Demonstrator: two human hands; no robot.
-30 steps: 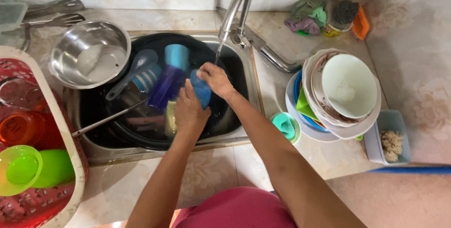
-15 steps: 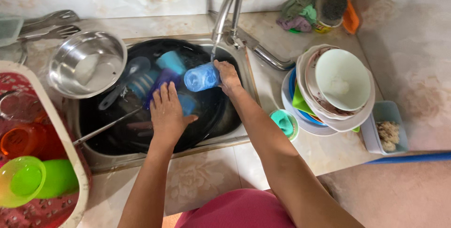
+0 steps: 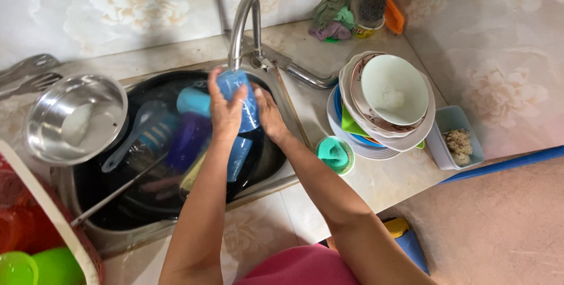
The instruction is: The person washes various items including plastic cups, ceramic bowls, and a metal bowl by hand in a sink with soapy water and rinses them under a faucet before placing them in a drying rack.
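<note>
Both my hands hold a blue plastic cup [image 3: 242, 100] under the spout of the steel tap [image 3: 242, 18], above the sink. My left hand [image 3: 226, 112] wraps its left side with fingers over the rim. My right hand [image 3: 269, 115] presses against its right side. Below the cup, a black wok [image 3: 147, 200] fills the sink and holds more blue and purple plastic cups [image 3: 191, 138], a blue ladle [image 3: 144, 129] and a long metal utensil [image 3: 114, 194].
A steel bowl [image 3: 73, 117] sits left of the sink. Stacked bowls and plates [image 3: 388, 100] stand on the right counter, with a small teal cup [image 3: 335, 154] and a clear box [image 3: 457, 138]. Rags and a scourer [image 3: 346, 15] lie at the back. Green cups [image 3: 35, 267] sit bottom left.
The blue cup has been lifted from low in the wok up to the tap spout. My left hand, open over the wok half a second ago, now grips the cup too.
</note>
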